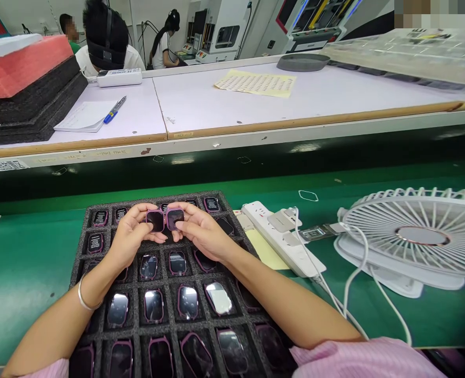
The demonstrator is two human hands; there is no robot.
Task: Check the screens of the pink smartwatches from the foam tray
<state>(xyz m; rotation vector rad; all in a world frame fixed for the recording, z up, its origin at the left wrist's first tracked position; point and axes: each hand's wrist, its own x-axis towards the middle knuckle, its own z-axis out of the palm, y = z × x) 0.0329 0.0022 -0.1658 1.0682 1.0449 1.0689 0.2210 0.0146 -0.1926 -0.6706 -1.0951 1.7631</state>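
Head view: with the left hand [132,231], pinching one purple-framed watch [155,221] between thumb and fingers; with the right hand [199,231], pinching a second watch [175,218] likewise, holding both just beside each other above a black foam tray [135,321], near its far edge. Around the left wrist: a pale bracelet [83,296]. In the tray's compartments: more purple-framed watches [154,306], lying singly. Beneath the tray: a green surface [28,262]. Near the tray's far right corner: a white power strip [258,215], lying beside a yellow sheet [266,249]. Toward the surface's right edge: a white fan [423,235]. On the raised shelf [201,113], near its front edge: a blue pen [115,109], resting on a notepad [83,115].
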